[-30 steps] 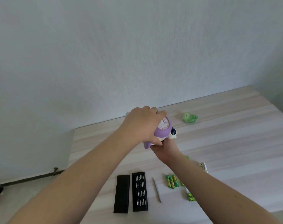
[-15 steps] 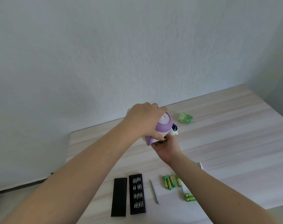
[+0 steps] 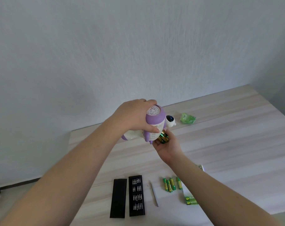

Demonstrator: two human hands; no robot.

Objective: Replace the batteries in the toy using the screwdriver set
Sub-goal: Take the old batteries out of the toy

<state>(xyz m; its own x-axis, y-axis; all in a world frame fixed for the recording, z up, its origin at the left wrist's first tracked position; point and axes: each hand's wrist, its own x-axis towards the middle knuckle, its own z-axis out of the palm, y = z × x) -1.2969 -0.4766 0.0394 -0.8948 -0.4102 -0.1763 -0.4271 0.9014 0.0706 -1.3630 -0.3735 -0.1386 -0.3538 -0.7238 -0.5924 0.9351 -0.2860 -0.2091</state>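
Observation:
My left hand (image 3: 133, 115) grips the purple and white toy (image 3: 153, 124) from above and holds it tilted over the table. Just under the toy my right hand (image 3: 168, 146) is cupped palm up, with green batteries (image 3: 163, 138) lying in it against the toy's underside. Several loose green batteries (image 3: 171, 184) lie on the table near my right forearm. The open black bit case (image 3: 137, 195) and its black lid (image 3: 118, 197) lie side by side near the front edge. A slim silver screwdriver (image 3: 154, 193) lies to their right.
A crumpled green wrapper (image 3: 188, 118) lies at the back of the wooden table (image 3: 236, 144). A green battery pack (image 3: 191, 200) sits by the front edge under my right forearm. A small white part (image 3: 202, 166) peeks out behind that forearm. A pale wall rises behind.
The toy has tipped further over in my left hand. Green batteries now show in my cupped right palm under it; earlier only fingers were visible there.

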